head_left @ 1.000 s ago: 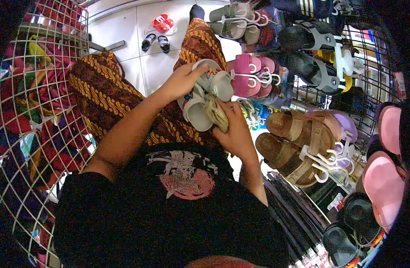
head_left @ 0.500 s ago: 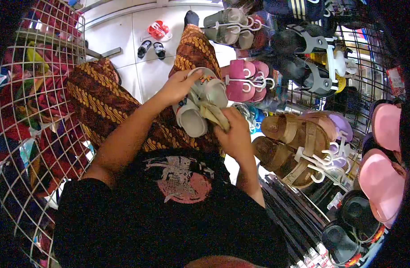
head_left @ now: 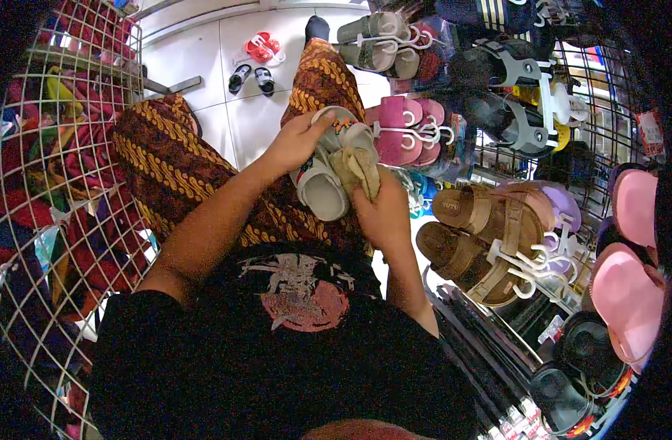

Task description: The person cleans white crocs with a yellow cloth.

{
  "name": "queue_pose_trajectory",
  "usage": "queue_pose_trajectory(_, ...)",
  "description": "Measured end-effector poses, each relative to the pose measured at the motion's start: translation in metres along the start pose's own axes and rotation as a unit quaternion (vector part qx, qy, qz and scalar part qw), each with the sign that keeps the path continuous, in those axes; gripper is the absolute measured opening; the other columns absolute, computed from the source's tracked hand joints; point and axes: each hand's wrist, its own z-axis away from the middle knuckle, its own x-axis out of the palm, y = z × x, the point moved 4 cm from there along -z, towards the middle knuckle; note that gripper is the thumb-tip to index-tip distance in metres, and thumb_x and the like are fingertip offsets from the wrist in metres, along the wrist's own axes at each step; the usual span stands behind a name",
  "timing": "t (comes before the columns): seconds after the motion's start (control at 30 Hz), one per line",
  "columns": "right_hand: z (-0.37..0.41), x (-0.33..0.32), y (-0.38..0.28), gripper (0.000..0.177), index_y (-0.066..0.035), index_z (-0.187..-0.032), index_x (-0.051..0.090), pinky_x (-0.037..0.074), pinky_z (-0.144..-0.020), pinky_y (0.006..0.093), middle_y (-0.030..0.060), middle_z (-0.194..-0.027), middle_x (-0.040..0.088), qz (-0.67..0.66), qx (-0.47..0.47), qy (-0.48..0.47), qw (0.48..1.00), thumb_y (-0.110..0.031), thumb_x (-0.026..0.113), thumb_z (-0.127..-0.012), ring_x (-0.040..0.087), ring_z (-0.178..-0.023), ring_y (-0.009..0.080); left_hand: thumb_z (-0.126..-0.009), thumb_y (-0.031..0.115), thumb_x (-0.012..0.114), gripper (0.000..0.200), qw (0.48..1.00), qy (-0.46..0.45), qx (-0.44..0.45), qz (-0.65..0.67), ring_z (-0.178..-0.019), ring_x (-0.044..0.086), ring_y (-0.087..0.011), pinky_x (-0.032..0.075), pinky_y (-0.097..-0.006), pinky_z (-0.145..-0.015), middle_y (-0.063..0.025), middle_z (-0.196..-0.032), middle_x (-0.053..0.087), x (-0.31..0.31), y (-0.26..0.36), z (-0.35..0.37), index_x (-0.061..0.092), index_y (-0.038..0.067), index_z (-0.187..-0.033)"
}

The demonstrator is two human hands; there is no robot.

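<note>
Over my lap is a pair of light grey clogs (head_left: 323, 192) with small coloured decorations on top. My left hand (head_left: 299, 143) is closed on the upper clog, its thumb by the orange decoration. In my right hand (head_left: 380, 213) a bunched beige cloth (head_left: 358, 170) is pinched and pressed against the clogs. The cloth covers part of the clogs' inner side. The fingertips of my right hand are partly hidden behind it.
Hanging sandals crowd the right: pink slippers (head_left: 400, 132), brown sandals (head_left: 482, 235) and pink flip-flops (head_left: 625, 297). A wire mesh basket (head_left: 72, 220) with colourful goods stands left. On the tiled floor ahead lie red shoes (head_left: 262, 48) and small black sandals (head_left: 264, 81).
My right hand and the cloth have shifted slightly, and the cloth now looks more bunched. The clogs have moved a little to the right in view, still held by my left hand.
</note>
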Motion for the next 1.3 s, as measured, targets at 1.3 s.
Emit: queue_pose_trajectory(1.3,0.005,-0.008,-0.001,0.056,-0.004,-0.127,0.050,0.045,-0.095,0.0440,0.0201,-0.115,0.060,-0.067,-0.078,0.033,0.994,0.000,0.066,-0.073,0.058,-0.110,0.0386,-0.102,0.046,0.042,0.053,0.925,-0.029,-0.153,0.348,-0.104,0.060,-0.0171,0.051,-0.0300,-0.087,-0.0086,-0.125,0.060,-0.004,0.030,0.012,0.051,0.005,-0.135)
